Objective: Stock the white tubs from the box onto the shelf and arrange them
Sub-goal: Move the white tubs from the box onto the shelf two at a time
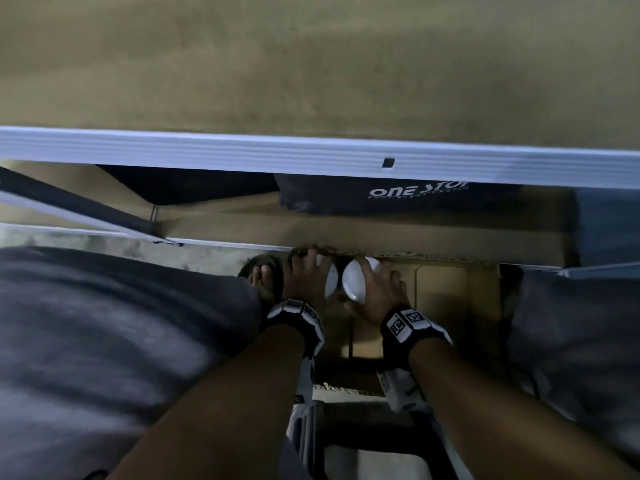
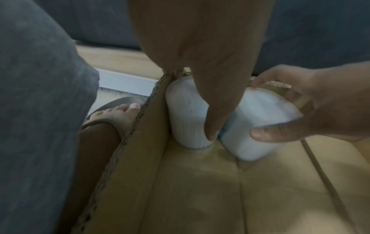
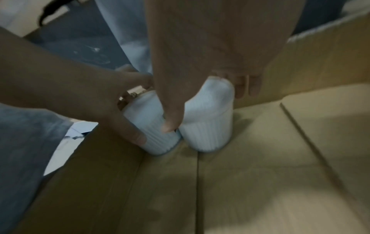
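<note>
Two white ribbed tubs stand side by side on the bottom of an open cardboard box (image 1: 446,292), in its far left corner. My left hand (image 1: 306,275) grips the left tub (image 1: 331,282) from above, thumb down between the two tubs. My right hand (image 1: 379,291) grips the right tub (image 1: 353,282) the same way. The left wrist view has the left tub (image 2: 186,117) against the box wall (image 2: 152,126) and the right tub (image 2: 260,120) leaning a little in the right hand (image 2: 312,104). The right wrist view shows the right tub (image 3: 210,123), the left tub (image 3: 154,131) and the left hand (image 3: 86,98).
A shelf with a white front edge (image 1: 311,154) and bare brown board (image 1: 311,64) spans the view above the box. Below it lies a black bag (image 1: 398,199) with white lettering. My grey-trousered knees (image 1: 104,323) flank the box; a sandalled foot (image 1: 263,275) is beside its left wall.
</note>
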Demonstrator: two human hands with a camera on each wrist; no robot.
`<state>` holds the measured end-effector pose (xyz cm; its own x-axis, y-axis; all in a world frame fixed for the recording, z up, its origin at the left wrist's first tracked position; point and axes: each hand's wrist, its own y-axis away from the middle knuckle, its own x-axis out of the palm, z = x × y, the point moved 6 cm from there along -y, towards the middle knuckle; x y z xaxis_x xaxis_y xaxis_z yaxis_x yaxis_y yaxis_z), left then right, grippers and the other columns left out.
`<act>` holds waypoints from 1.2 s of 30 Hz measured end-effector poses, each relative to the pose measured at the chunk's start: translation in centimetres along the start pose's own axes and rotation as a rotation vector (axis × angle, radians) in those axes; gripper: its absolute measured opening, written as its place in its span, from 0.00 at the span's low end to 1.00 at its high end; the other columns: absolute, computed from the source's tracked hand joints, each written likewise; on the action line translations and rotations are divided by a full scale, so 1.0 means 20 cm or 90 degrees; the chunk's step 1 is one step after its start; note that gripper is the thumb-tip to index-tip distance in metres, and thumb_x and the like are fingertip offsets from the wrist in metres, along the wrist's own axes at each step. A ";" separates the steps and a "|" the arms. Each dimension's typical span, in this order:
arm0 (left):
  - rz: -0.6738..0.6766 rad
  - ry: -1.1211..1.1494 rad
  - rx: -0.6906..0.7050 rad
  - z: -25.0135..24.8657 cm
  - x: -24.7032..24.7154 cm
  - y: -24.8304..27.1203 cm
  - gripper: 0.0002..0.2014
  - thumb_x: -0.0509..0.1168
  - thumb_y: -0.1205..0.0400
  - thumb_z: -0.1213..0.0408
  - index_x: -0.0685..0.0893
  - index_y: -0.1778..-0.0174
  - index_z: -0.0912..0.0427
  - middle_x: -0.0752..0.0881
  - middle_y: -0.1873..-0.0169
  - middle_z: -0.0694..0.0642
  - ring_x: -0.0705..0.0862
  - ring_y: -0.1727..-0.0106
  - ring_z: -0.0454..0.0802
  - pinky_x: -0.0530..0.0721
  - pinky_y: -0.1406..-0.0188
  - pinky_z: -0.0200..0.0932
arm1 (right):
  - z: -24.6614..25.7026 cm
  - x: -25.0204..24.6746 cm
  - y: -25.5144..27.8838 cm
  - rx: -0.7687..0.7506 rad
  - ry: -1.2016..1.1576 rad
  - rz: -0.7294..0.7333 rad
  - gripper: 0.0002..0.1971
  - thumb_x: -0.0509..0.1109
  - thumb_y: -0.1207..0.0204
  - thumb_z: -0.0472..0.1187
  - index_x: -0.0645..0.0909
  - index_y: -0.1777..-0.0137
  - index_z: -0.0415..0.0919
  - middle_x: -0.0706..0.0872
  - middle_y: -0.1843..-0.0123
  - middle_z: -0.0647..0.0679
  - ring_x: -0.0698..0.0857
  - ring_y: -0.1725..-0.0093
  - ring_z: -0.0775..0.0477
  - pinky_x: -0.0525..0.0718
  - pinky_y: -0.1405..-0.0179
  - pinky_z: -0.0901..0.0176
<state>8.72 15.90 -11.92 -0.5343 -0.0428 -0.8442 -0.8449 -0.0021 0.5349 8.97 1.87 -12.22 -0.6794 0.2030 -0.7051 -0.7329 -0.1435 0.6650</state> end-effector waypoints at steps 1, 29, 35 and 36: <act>-0.030 -0.017 -0.008 0.01 -0.01 0.00 0.30 0.64 0.25 0.44 0.70 0.27 0.47 0.66 0.24 0.60 0.72 0.31 0.68 0.71 0.32 0.61 | 0.00 0.00 0.00 0.006 -0.011 0.000 0.46 0.73 0.32 0.58 0.49 0.18 0.58 0.61 0.23 0.35 0.66 0.28 0.31 0.72 0.33 0.41; -0.017 0.188 -0.010 0.19 -0.62 0.43 0.51 0.78 0.37 0.52 0.58 0.21 0.52 0.64 0.26 0.61 0.65 0.28 0.68 0.74 0.30 0.59 | 0.30 -0.52 0.47 -0.074 -0.088 -0.108 0.41 0.78 0.47 0.55 0.62 0.34 0.64 0.64 0.32 0.45 0.74 0.34 0.32 0.81 0.37 0.43; -0.107 0.163 0.004 0.18 -0.88 0.65 0.44 0.78 0.39 0.51 0.67 0.27 0.52 0.69 0.34 0.59 0.69 0.34 0.64 0.77 0.39 0.54 | 0.39 -0.70 0.71 -0.108 -0.076 -0.164 0.39 0.79 0.43 0.49 0.64 0.33 0.62 0.66 0.32 0.45 0.68 0.32 0.33 0.78 0.37 0.46; -0.116 0.168 0.011 0.19 -0.92 0.68 0.44 0.78 0.39 0.50 0.67 0.28 0.51 0.70 0.35 0.59 0.69 0.34 0.63 0.77 0.39 0.54 | 0.40 -0.73 0.75 -0.118 -0.081 -0.170 0.38 0.79 0.42 0.49 0.65 0.32 0.62 0.65 0.31 0.45 0.67 0.31 0.33 0.78 0.38 0.46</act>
<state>7.02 20.39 10.69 -0.3518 -0.3014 -0.8862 -0.9275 -0.0159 0.3736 8.17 4.51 9.97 -0.4624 0.3745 -0.8037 -0.8856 -0.2401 0.3976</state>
